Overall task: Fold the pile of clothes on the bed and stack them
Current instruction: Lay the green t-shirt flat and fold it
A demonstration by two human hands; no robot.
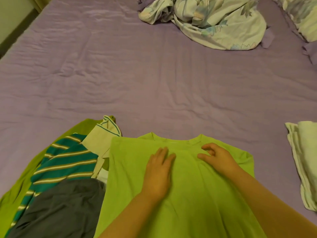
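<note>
My left hand (pixel 158 170) lay flat, fingers straight, on the green shirt (pixel 180 194) spread on the bed (pixel 154 79); my right hand (pixel 216 158), fingers loosely curled, pinched near its collar. Smoothing seemed done; folding the sides would come next.

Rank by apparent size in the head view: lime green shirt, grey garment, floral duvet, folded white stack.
1. lime green shirt, though it lies nearest the camera
2. floral duvet, farther off, so true size is unsure
3. grey garment
4. folded white stack, cut by the frame edge
</note>
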